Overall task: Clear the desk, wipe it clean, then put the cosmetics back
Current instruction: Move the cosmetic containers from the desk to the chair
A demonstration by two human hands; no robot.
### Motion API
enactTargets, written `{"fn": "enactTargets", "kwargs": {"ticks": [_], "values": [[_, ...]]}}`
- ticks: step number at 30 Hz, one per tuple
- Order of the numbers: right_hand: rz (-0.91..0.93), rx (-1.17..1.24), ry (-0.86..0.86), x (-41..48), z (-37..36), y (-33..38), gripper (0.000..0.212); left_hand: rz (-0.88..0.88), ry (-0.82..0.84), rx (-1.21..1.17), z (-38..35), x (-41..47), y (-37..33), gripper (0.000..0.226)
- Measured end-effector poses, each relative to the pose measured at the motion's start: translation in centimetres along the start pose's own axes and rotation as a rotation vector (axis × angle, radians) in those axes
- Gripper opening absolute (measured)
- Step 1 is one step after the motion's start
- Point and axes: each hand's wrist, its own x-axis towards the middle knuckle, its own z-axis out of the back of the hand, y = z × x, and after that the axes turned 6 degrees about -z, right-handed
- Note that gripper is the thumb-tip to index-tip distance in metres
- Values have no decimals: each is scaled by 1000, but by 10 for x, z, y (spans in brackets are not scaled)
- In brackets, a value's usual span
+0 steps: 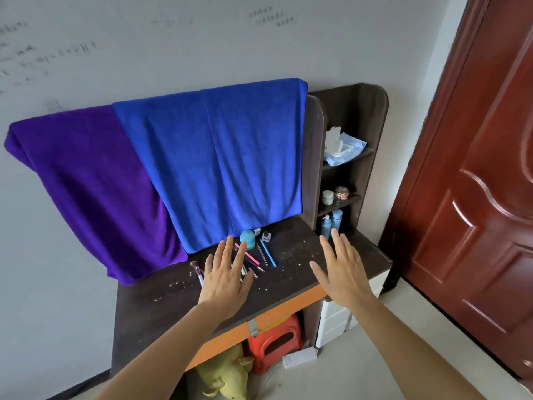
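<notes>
While L hand [225, 277] spreads over pens [268, 254] — R hand [343, 272] flat, desk [161, 310] speckled.

Matt dark wood desk [288, 280], plush cloth towels [219, 157], glossy wood door [476, 168].

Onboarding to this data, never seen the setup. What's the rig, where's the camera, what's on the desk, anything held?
No robot: a person wears a wide-angle head camera that looks down at their own bare hands. The left hand is spread over a cluster of cosmetic pencils, beside a makeup brush. The right hand is open over the dark desk, which is dotted with pale specks. Neither holds anything. A teal round item and a small clear bottle sit at the back, below a blue towel. Side shelves hold wipes, jars and blue bottles.
</notes>
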Motion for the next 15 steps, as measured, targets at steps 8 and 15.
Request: {"fn": "enactTargets", "kwargs": {"ticks": [8,15], "values": [[134,23,220,97,-92,-3,67,100,147,-42,-97,71,39,69],[210,-28,297,193,-131,7,67,196,183,-144,-148,148,74,69]]}}
